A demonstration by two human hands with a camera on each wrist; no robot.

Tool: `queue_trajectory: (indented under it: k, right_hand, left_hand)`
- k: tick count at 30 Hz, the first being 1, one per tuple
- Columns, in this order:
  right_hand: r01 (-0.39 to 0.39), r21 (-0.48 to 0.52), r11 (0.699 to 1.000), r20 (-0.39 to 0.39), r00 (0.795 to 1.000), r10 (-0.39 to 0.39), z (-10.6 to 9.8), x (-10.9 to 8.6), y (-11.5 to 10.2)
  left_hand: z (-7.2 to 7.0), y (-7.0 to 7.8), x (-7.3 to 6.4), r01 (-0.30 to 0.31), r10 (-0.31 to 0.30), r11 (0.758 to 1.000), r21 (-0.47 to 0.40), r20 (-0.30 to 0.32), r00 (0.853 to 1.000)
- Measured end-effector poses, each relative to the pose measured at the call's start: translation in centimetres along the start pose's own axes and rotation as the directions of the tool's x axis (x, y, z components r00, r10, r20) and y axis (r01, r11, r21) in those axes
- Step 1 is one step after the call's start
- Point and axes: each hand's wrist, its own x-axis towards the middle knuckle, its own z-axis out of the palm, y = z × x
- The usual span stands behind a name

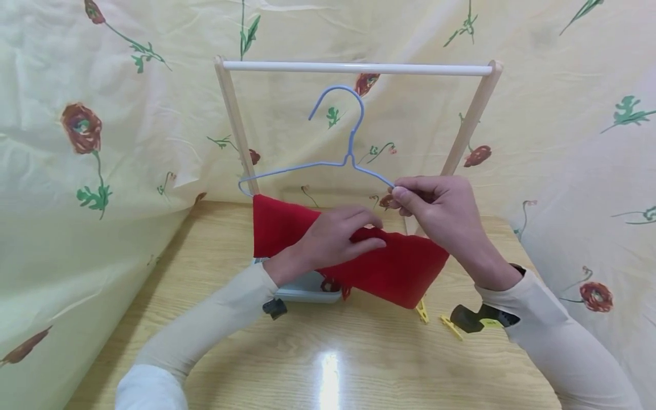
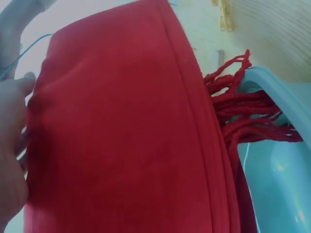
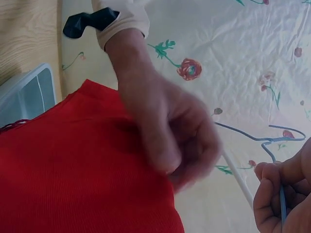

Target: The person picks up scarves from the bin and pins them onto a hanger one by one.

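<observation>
A red fringed scarf [image 1: 400,267] hangs folded over the lower part of a blue hanger [image 1: 307,165], whose bottom bar is hidden by the cloth. My right hand [image 1: 441,210] pinches the hanger's right arm between thumb and fingers. At the scarf's upper edge is my left hand [image 1: 335,236], its fingers loosely bent and thumb apart, touching the cloth without a visible grip. In the right wrist view the left hand [image 3: 165,116] looks blurred. Red tassels [image 2: 252,111] trail over the rim of a light blue plastic tub in the left wrist view.
Behind the hanger stands a rack with wooden posts and a white rod [image 1: 359,68]. The light blue tub [image 1: 302,296] sits under the scarf. Yellow clothespins [image 1: 451,328] lie on the wooden table [image 1: 256,364]. Flower-printed cloth [image 1: 118,171] surrounds the table.
</observation>
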Motion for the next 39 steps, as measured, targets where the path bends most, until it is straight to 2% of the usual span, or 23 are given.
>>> queue_trajectory:
  k: [4, 8, 12, 15, 21, 25, 29, 34, 39]
  right_hand:
    - [-0.009, -0.021, 1.000, 0.000, 1.000, 0.009, -0.2, 0.0, 0.2]
    - [-0.028, -0.035, 0.999, 0.000, 1.000, 0.028, -0.4, -0.2, 0.4]
    - [-0.031, -0.042, 0.999, -0.007, 0.999, 0.031, -0.4, -0.4, 0.4]
    - [-0.015, -0.038, 0.999, -0.021, 1.000, 0.014, -0.5, -0.5, 0.4]
    - [-0.012, -0.042, 0.999, -0.031, 0.999, 0.011, -0.7, -0.7, 0.5]
    - [-0.020, -0.042, 0.999, -0.026, 0.999, 0.019, -0.7, -0.9, 0.5]
    - [-0.022, -0.032, 0.999, -0.028, 0.999, 0.022, -0.7, -0.9, 0.5]
    - [-0.033, -0.032, 0.999, -0.024, 0.999, 0.032, -0.6, -0.9, 0.7]
    - [-0.043, -0.034, 0.999, -0.018, 0.999, 0.042, -0.6, -0.9, 0.9]
  left_hand:
    - [-1.7, -0.2, -1.4, 0.006, -0.009, 1.000, -0.028, -0.104, 0.995]
    - [-3.4, -0.7, -3.1, 0.025, -0.026, 1.000, -0.010, -0.156, 0.987]
    - [-4.7, -1.5, -4.5, 0.044, -0.039, 0.999, 0.029, -0.143, 0.989]
    - [-5.3, -2.0, -5.4, 0.063, -0.055, 0.995, 0.083, -0.099, 0.994]
    - [-5.7, -2.4, -6.2, 0.079, -0.077, 0.985, 0.154, -0.020, 0.997]
    - [-5.8, -2.8, -6.4, 0.036, -0.035, 0.987, 0.156, -0.010, 0.999]
    - [-5.7, -2.9, -6.5, -0.022, 0.029, 0.989, 0.148, -0.045, 0.999]
    - [-5.3, -3.2, -6.6, -0.053, 0.063, 0.993, 0.109, -0.091, 0.994]
    - [-4.9, -3.2, -6.5, -0.086, 0.093, 0.995, 0.046, -0.197, 0.976]
